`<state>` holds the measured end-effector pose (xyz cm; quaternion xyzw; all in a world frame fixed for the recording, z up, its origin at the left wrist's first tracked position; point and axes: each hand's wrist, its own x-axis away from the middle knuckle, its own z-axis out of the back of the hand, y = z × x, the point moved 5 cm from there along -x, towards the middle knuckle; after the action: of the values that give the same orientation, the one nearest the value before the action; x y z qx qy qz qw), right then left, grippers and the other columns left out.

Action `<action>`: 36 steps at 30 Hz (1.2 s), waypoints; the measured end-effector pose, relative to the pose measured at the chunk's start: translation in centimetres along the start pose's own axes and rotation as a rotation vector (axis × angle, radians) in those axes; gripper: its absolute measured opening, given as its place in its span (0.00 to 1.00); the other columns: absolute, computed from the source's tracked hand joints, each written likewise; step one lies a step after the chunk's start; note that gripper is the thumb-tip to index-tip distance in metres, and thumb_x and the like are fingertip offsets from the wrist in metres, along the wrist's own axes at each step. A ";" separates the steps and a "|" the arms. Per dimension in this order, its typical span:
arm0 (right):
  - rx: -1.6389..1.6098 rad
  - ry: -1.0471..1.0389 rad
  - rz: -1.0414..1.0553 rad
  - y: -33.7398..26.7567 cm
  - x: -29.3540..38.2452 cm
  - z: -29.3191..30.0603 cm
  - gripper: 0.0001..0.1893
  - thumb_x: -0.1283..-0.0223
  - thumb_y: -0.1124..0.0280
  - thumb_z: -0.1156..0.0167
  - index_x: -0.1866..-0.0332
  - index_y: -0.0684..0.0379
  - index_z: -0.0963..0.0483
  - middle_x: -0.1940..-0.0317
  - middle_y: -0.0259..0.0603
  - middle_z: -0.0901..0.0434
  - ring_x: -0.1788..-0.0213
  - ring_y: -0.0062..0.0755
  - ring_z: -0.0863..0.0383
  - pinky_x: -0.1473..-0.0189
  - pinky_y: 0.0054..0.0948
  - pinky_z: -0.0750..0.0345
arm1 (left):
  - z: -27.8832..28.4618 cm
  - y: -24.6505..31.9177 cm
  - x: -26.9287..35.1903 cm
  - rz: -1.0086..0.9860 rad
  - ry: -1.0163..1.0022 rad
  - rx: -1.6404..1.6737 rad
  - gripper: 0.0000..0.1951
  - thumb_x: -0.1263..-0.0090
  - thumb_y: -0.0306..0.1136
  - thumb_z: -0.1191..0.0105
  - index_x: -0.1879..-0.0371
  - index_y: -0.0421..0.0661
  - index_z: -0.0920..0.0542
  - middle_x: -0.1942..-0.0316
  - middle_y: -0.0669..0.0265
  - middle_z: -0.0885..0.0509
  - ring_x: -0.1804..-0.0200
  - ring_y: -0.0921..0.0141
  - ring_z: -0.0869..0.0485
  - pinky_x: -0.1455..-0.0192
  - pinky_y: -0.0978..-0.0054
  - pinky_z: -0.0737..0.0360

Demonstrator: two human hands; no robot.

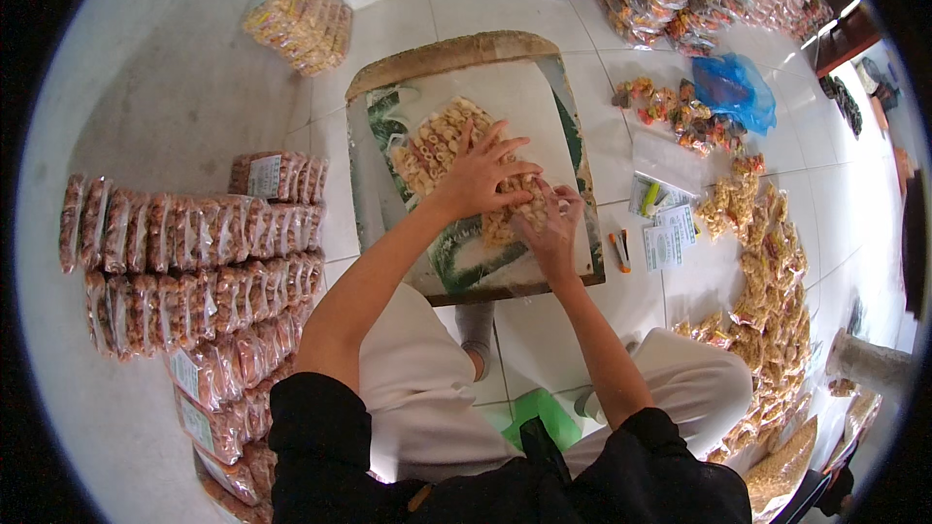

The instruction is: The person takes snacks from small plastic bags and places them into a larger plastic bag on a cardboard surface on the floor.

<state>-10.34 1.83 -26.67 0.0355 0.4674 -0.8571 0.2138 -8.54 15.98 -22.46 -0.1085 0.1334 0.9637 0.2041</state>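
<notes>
A clear plastic bag of pale, ring-shaped dry pieces (437, 142) lies slantwise on a low, worn table (455, 62) with a scuffed wooden edge. My left hand (482, 173) rests flat across the middle of the bag, fingers spread. At the bag's lower right end, my right hand (553, 236) has its fingers bent around the loose plastic. Part of the bag is hidden under both hands. A green and white sheet (477, 269) shows on the tabletop beneath it.
Packed bags of reddish-brown snacks (204, 233) are stacked at left. A bundle of yellowish packs (298, 14) stands at the back left. On the right lie an orange utility knife (620, 251), printed labels (664, 247), a blue plastic bag (734, 91) and golden snack packs (764, 306).
</notes>
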 end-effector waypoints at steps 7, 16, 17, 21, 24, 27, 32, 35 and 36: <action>0.165 0.235 0.056 -1.3 3.7 2.0 0.33 0.58 0.65 0.32 0.42 0.60 0.35 0.52 0.54 0.37 0.49 0.47 0.40 0.45 0.41 0.40 | -0.4 -0.2 0.2 0.023 0.069 -0.021 0.17 0.43 0.58 0.50 0.59 0.66 0.20 0.44 0.74 0.30 0.34 0.61 0.44 0.35 0.41 0.61; 0.040 -0.060 0.380 -1.2 5.4 0.9 0.24 0.53 0.84 0.41 0.47 0.66 0.33 0.57 0.47 0.28 0.56 0.45 0.27 0.56 0.34 0.26 | -1.0 -0.1 -0.1 0.027 0.075 0.004 0.18 0.42 0.59 0.51 0.60 0.66 0.19 0.45 0.74 0.30 0.33 0.61 0.45 0.35 0.40 0.61; 0.038 -0.059 0.382 -1.5 5.1 0.9 0.24 0.53 0.84 0.41 0.47 0.66 0.33 0.57 0.47 0.28 0.56 0.45 0.27 0.56 0.34 0.26 | -0.9 -0.2 -0.1 0.027 0.075 0.000 0.18 0.42 0.59 0.51 0.60 0.66 0.19 0.45 0.74 0.30 0.33 0.61 0.45 0.35 0.40 0.61; 0.183 -0.209 0.458 -2.5 3.7 -0.6 0.25 0.53 0.80 0.43 0.45 0.68 0.36 0.52 0.49 0.32 0.52 0.46 0.28 0.54 0.33 0.25 | -0.9 -0.4 0.0 0.018 0.073 -0.010 0.18 0.42 0.60 0.52 0.59 0.67 0.20 0.45 0.74 0.30 0.33 0.60 0.46 0.35 0.41 0.63; 0.330 -0.239 0.505 -2.3 3.0 -2.0 0.25 0.52 0.75 0.42 0.47 0.69 0.36 0.52 0.51 0.33 0.53 0.44 0.27 0.56 0.31 0.24 | -1.0 -0.3 -0.2 0.016 0.072 -0.018 0.19 0.41 0.61 0.53 0.58 0.68 0.20 0.45 0.74 0.30 0.33 0.60 0.46 0.35 0.41 0.64; 0.450 -0.247 0.506 -2.4 2.5 -2.9 0.24 0.54 0.69 0.38 0.52 0.70 0.34 0.58 0.50 0.31 0.57 0.43 0.26 0.61 0.31 0.24 | -1.1 -0.4 -0.2 0.025 0.062 -0.011 0.19 0.41 0.61 0.53 0.58 0.68 0.20 0.45 0.74 0.30 0.33 0.60 0.46 0.35 0.42 0.66; 0.294 -0.015 0.569 -2.6 1.9 -2.5 0.22 0.56 0.63 0.36 0.60 0.67 0.33 0.68 0.47 0.30 0.62 0.43 0.26 0.63 0.33 0.25 | -1.3 -0.3 -0.7 0.023 0.089 0.007 0.18 0.41 0.61 0.53 0.59 0.68 0.20 0.46 0.74 0.29 0.33 0.61 0.45 0.35 0.42 0.68; 0.405 -0.052 0.595 -3.3 2.4 -3.3 0.23 0.56 0.62 0.37 0.59 0.67 0.33 0.67 0.48 0.28 0.61 0.43 0.26 0.62 0.35 0.24 | -1.5 -0.4 -0.5 0.009 0.111 0.007 0.18 0.41 0.61 0.54 0.59 0.69 0.19 0.46 0.74 0.29 0.33 0.61 0.45 0.34 0.43 0.69; 0.400 -0.074 0.584 -3.9 2.5 -3.1 0.21 0.55 0.65 0.38 0.59 0.66 0.33 0.64 0.48 0.27 0.59 0.43 0.25 0.62 0.35 0.24 | -1.4 -0.6 -0.3 0.014 0.102 -0.003 0.18 0.41 0.61 0.53 0.60 0.69 0.19 0.46 0.75 0.29 0.33 0.61 0.45 0.34 0.43 0.68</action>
<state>-14.57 5.33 -25.98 0.1776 0.2523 -0.8351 0.4554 -7.81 15.95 -23.80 -0.1566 0.1430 0.9585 0.1903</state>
